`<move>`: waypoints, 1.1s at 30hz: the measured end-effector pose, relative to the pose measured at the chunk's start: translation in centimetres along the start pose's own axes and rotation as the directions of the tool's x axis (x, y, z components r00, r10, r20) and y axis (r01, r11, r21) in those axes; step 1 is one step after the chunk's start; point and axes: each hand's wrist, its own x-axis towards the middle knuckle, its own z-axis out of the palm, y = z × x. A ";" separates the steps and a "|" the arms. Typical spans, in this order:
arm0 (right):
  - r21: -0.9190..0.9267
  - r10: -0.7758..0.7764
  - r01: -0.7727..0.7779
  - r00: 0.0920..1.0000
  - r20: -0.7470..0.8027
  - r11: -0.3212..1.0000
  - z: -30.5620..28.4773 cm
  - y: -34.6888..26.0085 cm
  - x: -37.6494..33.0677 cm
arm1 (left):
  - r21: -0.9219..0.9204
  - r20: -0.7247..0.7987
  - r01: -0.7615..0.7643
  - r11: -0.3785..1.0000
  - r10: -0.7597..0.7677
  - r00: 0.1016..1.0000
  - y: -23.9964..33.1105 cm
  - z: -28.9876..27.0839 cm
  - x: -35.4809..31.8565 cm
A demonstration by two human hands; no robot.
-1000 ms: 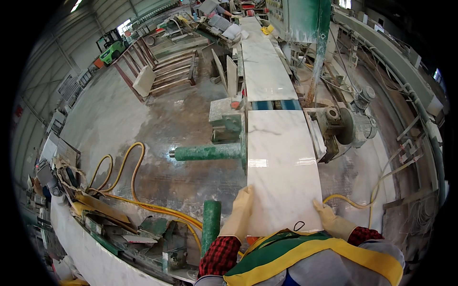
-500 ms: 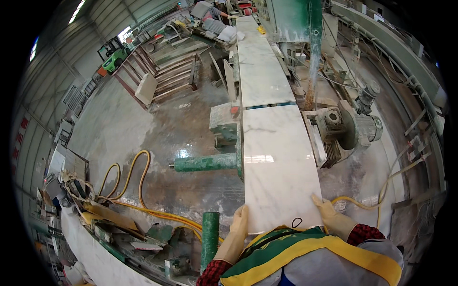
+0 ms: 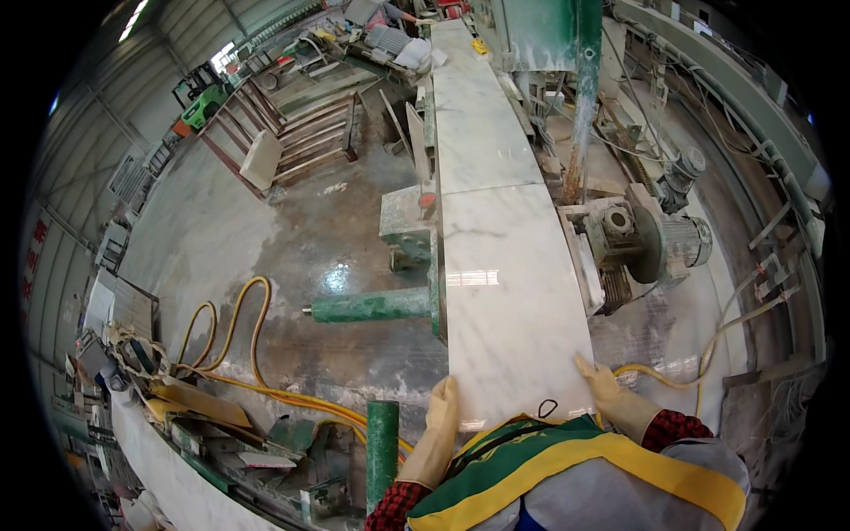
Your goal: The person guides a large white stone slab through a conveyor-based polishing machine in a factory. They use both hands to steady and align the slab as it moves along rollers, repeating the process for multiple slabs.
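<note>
A polished white marble slab [image 3: 513,310] with grey veins lies flat in front of me, its near edge by my green and yellow apron [image 3: 531,451]. My left hand [image 3: 440,416], in a cream rubber glove, grips its left side near the close corner. On the opposite side my right hand [image 3: 611,389], gloved alike, holds the right edge, thumb over the rim and the other fingers partly hidden. Beyond it a second marble slab [image 3: 482,133] lies in line, and the two meet at a thin seam.
Left of the slabs a green roller [image 3: 372,305] juts out, and a green post [image 3: 382,451] stands close to my left arm. A grey motor [image 3: 682,241] sits at the right. Yellow hoses [image 3: 257,327] cross the wet floor. Farther off are a metal rack [image 3: 310,142] and a green forklift [image 3: 205,99].
The dark gap between the two slabs has closed to a thin seam. Both hands keep their hold on the near slab. The view has shifted slightly.
</note>
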 end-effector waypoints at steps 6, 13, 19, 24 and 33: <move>-0.039 -0.059 0.058 0.998 -0.027 0.998 -0.1 0.1 1.1 | 0.004 -0.002 -0.003 1.000 0.003 1.000 -0.9 0.7 2.0; -0.046 -0.019 0.018 0.999 -0.029 0.999 -0.9 1.2 3.0 | 0.000 -0.038 0.048 0.999 -0.048 0.998 1.3 0.6 1.4; -0.180 0.019 -0.028 0.998 -0.055 0.983 -1.3 1.3 4.3 | -0.080 0.053 0.142 0.987 -0.138 0.989 0.8 -0.2 2.1; -0.279 -0.059 0.031 0.994 -0.091 0.960 1.5 -3.2 1.0 | -0.340 0.353 0.212 0.917 -0.084 0.932 -6.7 -1.2 1.7; -0.294 0.039 -0.061 0.996 -0.080 0.954 1.4 -3.3 2.3 | -0.373 0.197 0.183 0.910 -0.114 0.974 -9.4 1.8 2.4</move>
